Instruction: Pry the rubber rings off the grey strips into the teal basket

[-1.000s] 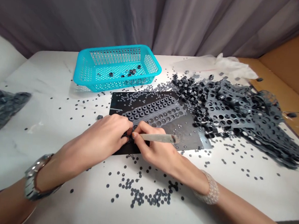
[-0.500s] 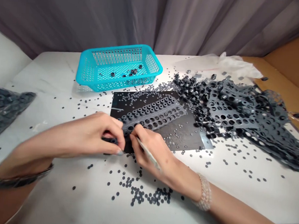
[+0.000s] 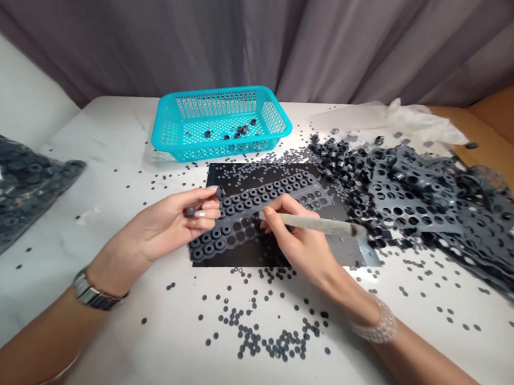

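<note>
My left hand (image 3: 167,224) is raised over the left end of a moulded black rubber sheet (image 3: 236,232). Its thumb and fingers are closed on a small black rubber ring (image 3: 220,192), and another dark piece (image 3: 190,211) shows lower in the fingers. Rows of ring-shaped parts stand on the sheet, while a stretch along its near side has open round holes. In my right hand (image 3: 301,242) is a slim pale tool (image 3: 320,224), pinched near its tip, just above those holes. Its tip is mostly hidden. Under the sheet lies a flat black mat (image 3: 332,247).
A turquoise basket (image 3: 166,145) behind holds several black rings. Loose rings (image 3: 336,154) and punched rubber sheets (image 3: 415,197) are heaped at right. A clear bag of black parts (image 3: 14,205) lies at left. Small black discs (image 3: 268,341) are scattered over the white table (image 3: 139,360).
My left hand has lifted off the sheet's near left end with a ring in its fingers. My right hand has moved right and up along the sheet, and its tool now points rightward.
</note>
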Action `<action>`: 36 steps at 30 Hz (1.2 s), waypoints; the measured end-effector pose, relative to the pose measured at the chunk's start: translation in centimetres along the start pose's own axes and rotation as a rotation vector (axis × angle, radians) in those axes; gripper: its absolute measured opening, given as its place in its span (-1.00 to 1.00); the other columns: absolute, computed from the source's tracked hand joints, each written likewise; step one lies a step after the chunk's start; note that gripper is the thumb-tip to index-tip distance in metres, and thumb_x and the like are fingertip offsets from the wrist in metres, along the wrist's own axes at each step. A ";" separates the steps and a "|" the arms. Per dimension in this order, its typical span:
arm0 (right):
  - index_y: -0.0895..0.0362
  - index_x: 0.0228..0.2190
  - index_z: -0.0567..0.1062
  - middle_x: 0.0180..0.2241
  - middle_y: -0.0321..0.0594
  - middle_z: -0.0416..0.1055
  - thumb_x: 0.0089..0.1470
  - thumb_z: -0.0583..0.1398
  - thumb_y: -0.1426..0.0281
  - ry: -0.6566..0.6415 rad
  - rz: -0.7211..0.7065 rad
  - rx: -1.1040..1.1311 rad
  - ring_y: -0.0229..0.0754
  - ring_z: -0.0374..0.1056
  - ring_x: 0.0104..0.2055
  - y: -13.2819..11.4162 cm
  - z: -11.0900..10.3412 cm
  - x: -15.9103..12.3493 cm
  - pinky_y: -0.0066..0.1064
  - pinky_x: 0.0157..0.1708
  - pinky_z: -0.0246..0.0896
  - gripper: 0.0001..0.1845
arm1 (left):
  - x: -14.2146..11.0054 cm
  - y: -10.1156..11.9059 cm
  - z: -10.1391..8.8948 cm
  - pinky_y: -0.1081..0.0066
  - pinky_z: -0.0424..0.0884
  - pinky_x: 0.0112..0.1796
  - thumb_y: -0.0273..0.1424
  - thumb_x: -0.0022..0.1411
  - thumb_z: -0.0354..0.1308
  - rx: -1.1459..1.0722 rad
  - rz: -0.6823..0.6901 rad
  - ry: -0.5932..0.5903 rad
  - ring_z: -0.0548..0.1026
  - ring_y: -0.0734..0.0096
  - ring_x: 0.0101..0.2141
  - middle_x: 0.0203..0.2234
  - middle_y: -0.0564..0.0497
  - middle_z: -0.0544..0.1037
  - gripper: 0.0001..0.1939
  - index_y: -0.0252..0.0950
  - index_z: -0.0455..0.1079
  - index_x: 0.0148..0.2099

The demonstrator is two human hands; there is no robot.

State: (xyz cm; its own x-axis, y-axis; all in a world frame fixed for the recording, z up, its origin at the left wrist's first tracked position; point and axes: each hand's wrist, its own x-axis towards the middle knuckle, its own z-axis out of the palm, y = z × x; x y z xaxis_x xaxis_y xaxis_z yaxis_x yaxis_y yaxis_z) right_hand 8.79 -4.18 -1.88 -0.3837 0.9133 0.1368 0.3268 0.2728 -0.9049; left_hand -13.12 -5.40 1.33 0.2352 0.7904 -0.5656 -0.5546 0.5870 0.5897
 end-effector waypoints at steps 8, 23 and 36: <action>0.12 -0.45 0.34 -0.50 -0.30 0.37 0.24 0.09 0.23 0.034 0.027 0.006 -0.25 0.31 -0.44 1.1 0.3 0.5 -0.41 -0.43 0.13 -0.72 | -0.2 -0.3 0.4 0.64 0.20 -0.63 -0.59 0.24 0.01 -0.105 -0.002 0.041 0.29 0.58 -0.53 -0.41 -0.14 0.39 -0.88 -0.50 0.37 -0.26; 0.13 -0.48 0.33 -0.52 -0.32 0.34 0.24 0.09 0.25 -0.122 0.040 0.110 -0.27 0.29 -0.46 -0.2 1.8 0.0 -0.42 -0.44 0.11 -0.70 | 0.2 -0.8 -0.4 0.60 0.37 -0.46 -0.65 0.09 0.11 0.043 0.200 -0.018 0.44 0.46 -0.34 -0.34 -0.11 0.47 -0.75 -0.42 0.51 -0.18; 0.14 -0.46 0.35 -0.58 -0.36 0.28 0.23 0.07 0.34 -0.172 -0.059 -0.102 -0.33 0.15 -0.56 -1.0 2.1 0.4 -0.45 -0.54 -0.05 -0.76 | -0.9 -2.2 0.4 0.41 0.14 -0.47 -0.31 0.14 0.15 1.601 0.594 0.307 0.26 0.45 -0.55 -0.63 0.09 0.34 -0.81 -0.23 0.54 -0.24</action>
State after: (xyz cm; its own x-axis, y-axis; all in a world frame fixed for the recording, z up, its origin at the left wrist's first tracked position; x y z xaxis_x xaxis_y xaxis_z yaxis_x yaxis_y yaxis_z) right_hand 6.48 -4.77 -1.80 -0.5439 0.8320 0.1097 0.3819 0.3618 -0.8505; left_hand -11.73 -7.31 0.75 0.0562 0.9974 -0.0450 0.8187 -0.0202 0.5739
